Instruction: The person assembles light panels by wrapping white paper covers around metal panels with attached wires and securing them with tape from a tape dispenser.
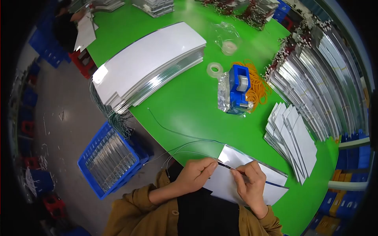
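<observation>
Both hands are at the front edge of the green table, over a white and silvery panel (pixel 260 193). My left hand (pixel 196 175) pinches thin wires at the panel's left end. Just right of it, my right hand (pixel 250 181) is closed on a short dark strip that runs between the two hands. From the panel's upper left corner, thin dark and pale wires (pixel 185 135) trail left across the table and over its edge. A second silvery panel edge lies behind my right hand.
Beyond are a stack of white panels (pixel 153 55), a blue tape dispenser (pixel 238 88), a tape roll (pixel 214 70) and orange rubber bands (pixel 256 84). Panel piles (pixel 291 137) stand right. A blue crate (pixel 106 161) is at lower left; a person (pixel 66 27) sits upper left.
</observation>
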The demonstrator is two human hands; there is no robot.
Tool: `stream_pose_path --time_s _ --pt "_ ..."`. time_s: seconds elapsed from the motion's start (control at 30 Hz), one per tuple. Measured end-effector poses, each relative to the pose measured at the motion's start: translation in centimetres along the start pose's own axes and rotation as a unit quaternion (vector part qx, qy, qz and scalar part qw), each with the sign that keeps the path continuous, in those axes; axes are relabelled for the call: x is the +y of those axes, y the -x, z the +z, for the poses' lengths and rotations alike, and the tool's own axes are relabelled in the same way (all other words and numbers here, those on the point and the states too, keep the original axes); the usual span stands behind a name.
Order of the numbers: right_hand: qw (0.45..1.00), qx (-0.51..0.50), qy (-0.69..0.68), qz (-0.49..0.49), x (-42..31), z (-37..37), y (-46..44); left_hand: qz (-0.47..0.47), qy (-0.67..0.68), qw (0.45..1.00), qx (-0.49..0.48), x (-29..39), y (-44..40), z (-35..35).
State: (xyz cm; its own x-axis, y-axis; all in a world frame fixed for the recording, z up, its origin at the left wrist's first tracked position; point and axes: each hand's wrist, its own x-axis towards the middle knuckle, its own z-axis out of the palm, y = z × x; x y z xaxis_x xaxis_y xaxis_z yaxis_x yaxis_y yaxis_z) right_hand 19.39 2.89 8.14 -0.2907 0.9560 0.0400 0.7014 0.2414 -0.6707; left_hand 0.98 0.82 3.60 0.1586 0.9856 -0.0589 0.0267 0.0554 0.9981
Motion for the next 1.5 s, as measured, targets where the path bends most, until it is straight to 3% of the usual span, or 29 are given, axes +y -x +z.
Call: stream_pose_path --time_s 0.03,0.2,0.33,0.37,0.5,0.67,0.83,1.1,1.17,1.27,1.33,1.4,1.5 --pt "1.0 0.004 0.0 0.005 0.1 -0.1 0.0 0.0 -0.001 1.0 -0.007 0.0 -0.2 0.2" --pt "0.983 -0.004 -0.06 -0.172 -0.6 -0.7 -1.1 -0.052 0.087 0.994 -0.034 -1.3 -1.1 1.5" --pt "0.951 -0.038 -0.128 -0.277 -3.0 1.1 -2.3 0.259 0.036 0.964 0.054 -3.9 -0.9 5.3" --pt "0.953 -0.033 -0.128 -0.272 -2.5 0.8 -2.4 0.257 0.037 0.965 0.047 -3.6 -0.8 5.1" --pt "0.973 -0.129 -0.058 -0.181 0.4 -1.7 -3.0 -0.038 0.12 0.985 -0.12 -0.9 -0.7 1.3" --pt "0.976 -0.168 -0.122 -0.065 2.3 -2.3 -1.4 -0.111 0.176 0.977 -0.051 -0.9 0.1 0.3" --pt "0.981 -0.146 -0.108 -0.065 2.1 -1.7 -1.4 -0.093 0.144 0.98 -0.103 -0.6 -0.3 0.0" --pt "0.99 -0.077 -0.08 -0.088 3.0 -3.3 -2.6 -0.086 0.104 0.985 -0.104 -0.8 -0.7 0.5" --pt "0.992 -0.027 0.031 -0.117 4.3 -4.8 -3.7 -0.083 0.102 0.988 -0.086 -1.1 -0.8 0.1" --pt "0.989 -0.026 0.093 -0.109 5.9 -5.1 -5.8 -0.114 0.108 0.985 -0.073 -1.6 -1.3 -0.5" --pt "0.987 0.017 0.025 -0.157 5.4 -4.4 -7.5 -0.147 0.111 0.981 -0.058 -1.9 -1.7 -0.8" --pt "0.985 0.027 -0.106 -0.131 4.5 -4.0 -9.8 -0.151 0.112 0.981 -0.057 -2.2 -1.8 -0.8" --pt "0.984 0.067 -0.158 -0.057 3.8 -2.8 -13.4 -0.164 0.114 0.978 -0.057 -2.3 -1.8 -0.8"
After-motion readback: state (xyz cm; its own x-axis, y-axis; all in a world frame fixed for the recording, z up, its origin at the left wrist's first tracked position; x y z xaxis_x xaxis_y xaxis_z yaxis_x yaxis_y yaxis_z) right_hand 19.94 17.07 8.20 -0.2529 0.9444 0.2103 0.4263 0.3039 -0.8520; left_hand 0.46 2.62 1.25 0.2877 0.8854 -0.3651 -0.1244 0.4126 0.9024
